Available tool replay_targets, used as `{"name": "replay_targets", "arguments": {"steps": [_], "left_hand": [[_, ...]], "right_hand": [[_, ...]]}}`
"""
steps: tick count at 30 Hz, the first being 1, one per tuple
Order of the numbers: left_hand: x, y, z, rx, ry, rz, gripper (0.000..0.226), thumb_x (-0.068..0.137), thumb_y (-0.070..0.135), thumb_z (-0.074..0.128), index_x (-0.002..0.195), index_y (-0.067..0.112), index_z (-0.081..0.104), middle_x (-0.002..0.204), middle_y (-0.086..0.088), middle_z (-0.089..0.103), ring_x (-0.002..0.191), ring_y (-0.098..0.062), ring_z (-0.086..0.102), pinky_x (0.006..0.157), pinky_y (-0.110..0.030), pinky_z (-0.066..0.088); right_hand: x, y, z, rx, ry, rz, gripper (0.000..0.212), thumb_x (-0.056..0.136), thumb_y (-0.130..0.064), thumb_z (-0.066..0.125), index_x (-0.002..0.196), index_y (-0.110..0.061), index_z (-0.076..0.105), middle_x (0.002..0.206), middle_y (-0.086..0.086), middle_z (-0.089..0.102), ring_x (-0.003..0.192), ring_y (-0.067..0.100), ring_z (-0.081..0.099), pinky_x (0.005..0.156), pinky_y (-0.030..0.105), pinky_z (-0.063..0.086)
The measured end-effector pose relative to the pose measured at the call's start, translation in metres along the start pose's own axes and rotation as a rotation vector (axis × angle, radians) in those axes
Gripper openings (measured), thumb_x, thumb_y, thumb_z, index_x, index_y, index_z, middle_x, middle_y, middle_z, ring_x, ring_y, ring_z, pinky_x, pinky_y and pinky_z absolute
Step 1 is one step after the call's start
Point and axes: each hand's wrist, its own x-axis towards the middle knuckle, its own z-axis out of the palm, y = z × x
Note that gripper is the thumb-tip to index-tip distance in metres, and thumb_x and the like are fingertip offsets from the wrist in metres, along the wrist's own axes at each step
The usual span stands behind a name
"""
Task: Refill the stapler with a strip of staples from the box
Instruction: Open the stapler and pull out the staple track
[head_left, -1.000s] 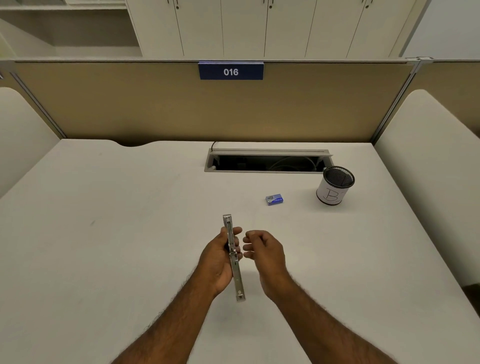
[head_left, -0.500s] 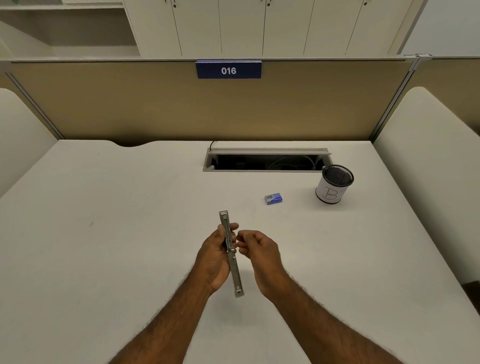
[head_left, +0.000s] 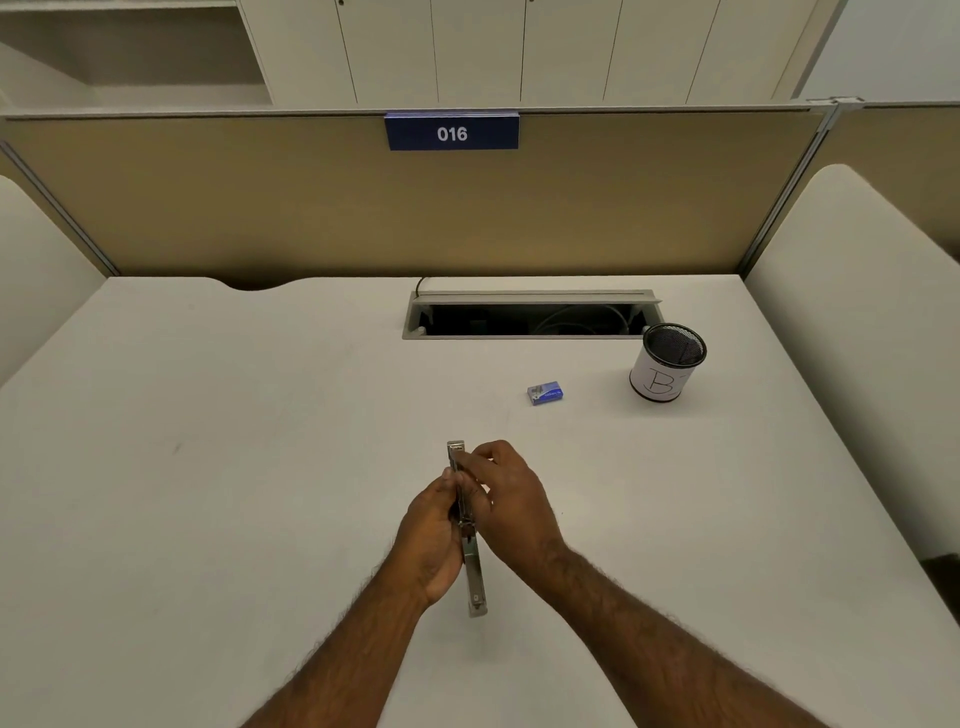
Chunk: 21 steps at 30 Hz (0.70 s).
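A slim metal stapler (head_left: 474, 577) is held edge-up above the white desk, folded out long, its head pointing away from me. My left hand (head_left: 431, 535) grips its middle from the left side. My right hand (head_left: 511, 493) lies against its right side, fingertips pinched at the rail near the far end. Whether a strip of staples sits between those fingers is too small to tell. The small blue staple box (head_left: 545, 394) lies on the desk beyond the hands, to the right, untouched.
A black mesh pen cup (head_left: 665, 371) with a white label stands at the right rear. An open cable tray (head_left: 530, 318) is sunk into the desk (head_left: 208, 467) behind the box. A tan partition with a "016" sign (head_left: 452, 133) closes off the back.
My right hand has moved left and forward, from apart beside the stapler to resting against it with fingers on the far rail. The left hand keeps its grip.
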Motion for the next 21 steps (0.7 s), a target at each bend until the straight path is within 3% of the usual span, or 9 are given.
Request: {"name": "replay_targets", "arguments": {"steps": [5, 9, 15, 18, 19, 21], "left_hand": [[0.000, 0.000, 0.001, -0.054, 0.004, -0.009, 0.034, 0.097, 0.037, 0.043, 0.106, 0.020, 0.071, 0.096, -0.006, 0.071, 0.099, -0.022, 0.063, 0.087, -0.045, 0.052], [0.000, 0.001, 0.001, -0.094, 0.012, -0.002, 0.034, 0.096, 0.038, 0.044, 0.102, 0.023, 0.073, 0.096, -0.006, 0.072, 0.100, -0.022, 0.064, 0.082, -0.041, 0.054], [0.000, 0.000, 0.002, -0.189, 0.028, -0.021, 0.035, 0.098, 0.034, 0.045, 0.115, 0.011, 0.065, 0.110, -0.011, 0.066, 0.111, -0.024, 0.058, 0.093, -0.040, 0.049], [0.000, 0.000, 0.000, -0.185, 0.008, -0.005, 0.032, 0.097, 0.033, 0.045, 0.104, 0.014, 0.071, 0.094, -0.006, 0.073, 0.096, -0.018, 0.069, 0.071, -0.031, 0.057], [0.000, 0.000, 0.000, -0.166, 0.005, 0.008, 0.033, 0.097, 0.033, 0.045, 0.102, 0.014, 0.071, 0.091, -0.006, 0.074, 0.091, -0.018, 0.070, 0.070, -0.032, 0.058], [0.001, 0.001, 0.001, -0.105, 0.018, 0.023, 0.034, 0.098, 0.035, 0.043, 0.103, 0.013, 0.070, 0.091, -0.009, 0.070, 0.091, -0.025, 0.066, 0.082, -0.041, 0.053]], "right_hand": [[-0.004, -0.005, 0.005, 0.137, 0.005, 0.091, 0.031, 0.096, -0.023, 0.051, 0.126, -0.022, 0.060, 0.119, -0.001, 0.054, 0.110, 0.010, 0.051, 0.089, 0.024, 0.050], [-0.004, -0.008, 0.004, 0.143, -0.031, 0.104, 0.033, 0.098, -0.022, 0.045, 0.129, -0.022, 0.057, 0.123, -0.001, 0.052, 0.113, 0.010, 0.049, 0.089, 0.021, 0.046], [-0.009, -0.010, 0.006, 0.063, -0.054, 0.123, 0.030, 0.098, -0.030, 0.043, 0.120, -0.023, 0.062, 0.127, -0.008, 0.050, 0.115, 0.004, 0.047, 0.091, 0.022, 0.044], [-0.013, -0.008, 0.005, 0.149, -0.043, 0.114, 0.026, 0.097, -0.024, 0.048, 0.116, -0.023, 0.065, 0.125, -0.009, 0.052, 0.114, 0.003, 0.049, 0.092, 0.018, 0.043], [-0.014, -0.007, 0.004, 0.204, -0.026, 0.137, 0.024, 0.096, -0.021, 0.050, 0.113, -0.022, 0.066, 0.122, -0.010, 0.053, 0.111, 0.003, 0.052, 0.090, 0.017, 0.045], [-0.013, -0.007, 0.003, 0.356, 0.026, 0.269, 0.019, 0.095, -0.018, 0.052, 0.104, -0.022, 0.068, 0.114, -0.011, 0.059, 0.103, 0.003, 0.058, 0.083, 0.015, 0.050]]}}
